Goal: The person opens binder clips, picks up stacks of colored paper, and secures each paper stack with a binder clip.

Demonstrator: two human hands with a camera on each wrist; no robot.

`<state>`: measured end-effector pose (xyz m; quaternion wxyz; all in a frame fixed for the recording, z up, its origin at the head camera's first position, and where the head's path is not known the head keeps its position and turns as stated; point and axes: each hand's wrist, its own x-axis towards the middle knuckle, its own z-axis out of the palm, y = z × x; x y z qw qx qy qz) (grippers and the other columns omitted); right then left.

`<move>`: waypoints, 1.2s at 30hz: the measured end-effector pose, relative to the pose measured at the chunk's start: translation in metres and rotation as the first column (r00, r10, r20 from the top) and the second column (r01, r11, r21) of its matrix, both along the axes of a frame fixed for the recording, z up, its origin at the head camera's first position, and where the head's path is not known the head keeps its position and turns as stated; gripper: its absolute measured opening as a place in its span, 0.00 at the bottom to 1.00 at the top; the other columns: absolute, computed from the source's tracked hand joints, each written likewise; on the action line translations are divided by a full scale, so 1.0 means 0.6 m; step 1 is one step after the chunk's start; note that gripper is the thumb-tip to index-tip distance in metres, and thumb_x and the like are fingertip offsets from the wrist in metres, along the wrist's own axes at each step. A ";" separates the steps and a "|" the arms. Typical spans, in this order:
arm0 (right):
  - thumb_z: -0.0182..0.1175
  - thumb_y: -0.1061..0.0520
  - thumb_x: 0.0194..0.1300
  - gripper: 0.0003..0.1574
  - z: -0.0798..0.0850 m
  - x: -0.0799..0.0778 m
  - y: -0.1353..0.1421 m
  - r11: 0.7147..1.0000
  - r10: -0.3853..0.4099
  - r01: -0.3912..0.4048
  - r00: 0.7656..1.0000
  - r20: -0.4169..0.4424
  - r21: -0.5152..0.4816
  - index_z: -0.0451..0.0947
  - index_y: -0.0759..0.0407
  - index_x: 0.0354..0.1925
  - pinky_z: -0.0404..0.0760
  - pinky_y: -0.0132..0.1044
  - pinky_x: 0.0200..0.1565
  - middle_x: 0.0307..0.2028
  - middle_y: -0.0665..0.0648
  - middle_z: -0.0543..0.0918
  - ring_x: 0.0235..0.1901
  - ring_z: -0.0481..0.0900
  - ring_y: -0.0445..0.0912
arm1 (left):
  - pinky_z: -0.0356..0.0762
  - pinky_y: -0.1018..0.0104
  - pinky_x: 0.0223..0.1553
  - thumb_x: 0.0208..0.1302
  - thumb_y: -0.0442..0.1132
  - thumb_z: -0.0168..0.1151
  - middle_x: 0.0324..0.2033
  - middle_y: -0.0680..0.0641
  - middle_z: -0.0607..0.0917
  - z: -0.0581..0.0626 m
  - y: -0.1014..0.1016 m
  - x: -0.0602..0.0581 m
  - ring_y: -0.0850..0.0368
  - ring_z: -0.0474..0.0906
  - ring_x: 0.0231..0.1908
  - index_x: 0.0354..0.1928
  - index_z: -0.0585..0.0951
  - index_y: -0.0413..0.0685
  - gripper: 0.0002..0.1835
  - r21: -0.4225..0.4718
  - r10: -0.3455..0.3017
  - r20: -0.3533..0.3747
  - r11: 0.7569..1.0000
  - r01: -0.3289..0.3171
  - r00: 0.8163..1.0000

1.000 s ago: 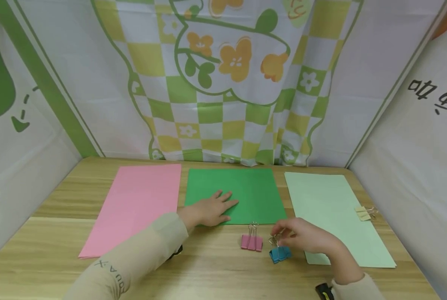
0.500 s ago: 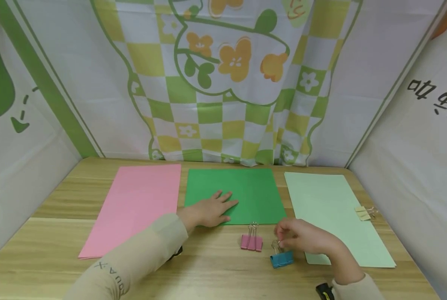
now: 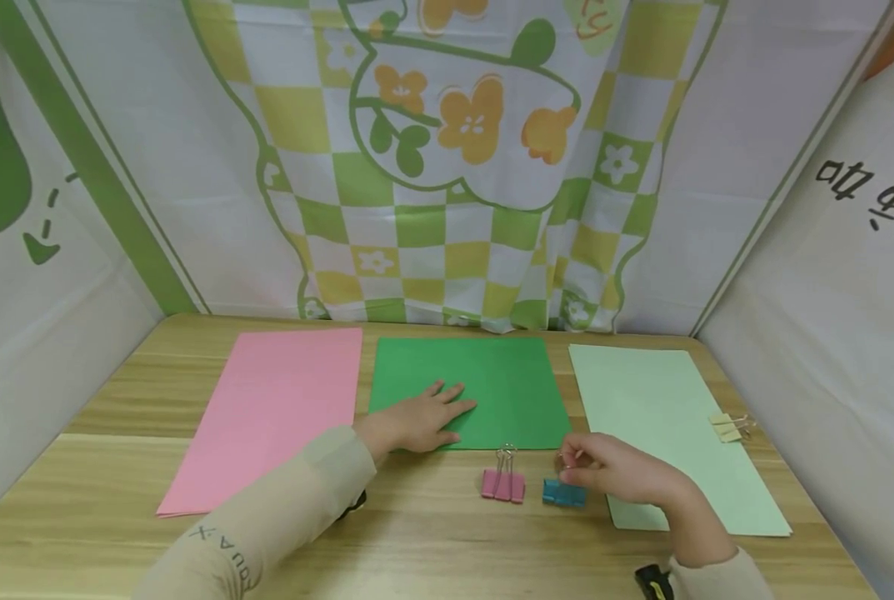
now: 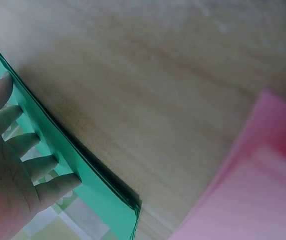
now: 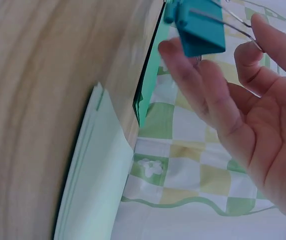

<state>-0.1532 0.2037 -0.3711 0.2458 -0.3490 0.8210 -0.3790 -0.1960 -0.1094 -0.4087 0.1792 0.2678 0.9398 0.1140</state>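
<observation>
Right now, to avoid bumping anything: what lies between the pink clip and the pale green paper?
The blue clip, held by the right hand, is between the pink clip and the pale green paper, as the head view shows.

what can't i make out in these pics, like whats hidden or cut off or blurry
- Head view: the part of the green paper beneath the left hand, covered by that hand.
- Head view: most of the wire handles of the blue clip, behind the right hand.
- Right wrist view: the blue clip's upper end, cut off by the top edge.
- Left wrist view: the green paper's sheet count, edges too blurred.
</observation>
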 end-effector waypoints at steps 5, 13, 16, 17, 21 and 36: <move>0.56 0.56 0.74 0.14 0.001 -0.001 0.005 0.998 -0.062 0.063 0.997 -0.039 0.003 0.67 0.60 0.32 0.77 0.33 0.40 0.42 0.56 0.81 0.43 0.80 0.44 | 0.56 0.40 0.73 0.76 0.50 0.52 0.79 0.42 0.49 0.002 -0.001 0.000 0.34 0.42 0.77 0.77 0.58 0.56 0.32 0.009 -0.005 0.003 1.000 0.005 1.000; 0.61 0.56 0.71 0.23 0.013 -0.004 0.007 0.954 -0.293 0.290 0.955 -0.041 -0.074 0.70 0.70 0.56 0.83 0.35 0.42 0.51 0.69 0.78 0.47 0.81 0.53 | 0.55 0.39 0.74 0.75 0.50 0.52 0.79 0.42 0.49 0.002 -0.002 -0.002 0.33 0.42 0.77 0.77 0.58 0.55 0.33 0.013 -0.011 -0.001 1.000 0.011 1.000; 0.61 0.58 0.70 0.33 0.016 -0.005 0.007 0.927 -0.366 0.363 0.930 -0.022 -0.090 0.65 0.73 0.66 0.83 0.35 0.46 0.54 0.70 0.78 0.52 0.81 0.57 | 0.54 0.40 0.74 0.75 0.50 0.53 0.78 0.41 0.49 0.004 -0.001 -0.001 0.33 0.42 0.77 0.77 0.58 0.55 0.33 0.012 -0.009 0.000 1.000 0.009 1.000; 0.61 0.58 0.70 0.35 0.017 -0.005 0.008 0.918 -0.387 0.385 0.922 -0.008 -0.094 0.64 0.74 0.67 0.83 0.35 0.48 0.55 0.71 0.78 0.53 0.81 0.58 | 0.54 0.40 0.74 0.75 0.50 0.53 0.78 0.41 0.49 0.005 -0.001 0.000 0.33 0.42 0.77 0.77 0.59 0.55 0.33 0.013 -0.008 0.001 1.000 0.008 1.000; 0.61 0.60 0.70 0.35 0.019 -0.005 0.012 0.890 -0.438 0.443 0.897 0.066 -0.111 0.63 0.76 0.67 0.83 0.35 0.51 0.58 0.73 0.77 0.56 0.80 0.59 | 0.54 0.40 0.74 0.75 0.50 0.53 0.78 0.41 0.49 0.005 -0.001 0.000 0.33 0.43 0.77 0.77 0.59 0.54 0.33 0.012 -0.009 0.001 1.000 0.009 1.000; 0.60 0.53 0.71 0.34 0.029 -0.013 0.020 0.861 -0.483 0.489 0.872 0.076 -0.140 0.63 0.71 0.66 0.78 0.43 0.55 0.58 0.68 0.76 0.51 0.78 0.42 | 0.55 0.40 0.74 0.75 0.50 0.53 0.79 0.41 0.49 0.004 -0.004 0.003 0.33 0.43 0.77 0.77 0.58 0.55 0.33 0.010 -0.017 0.004 1.000 0.017 1.000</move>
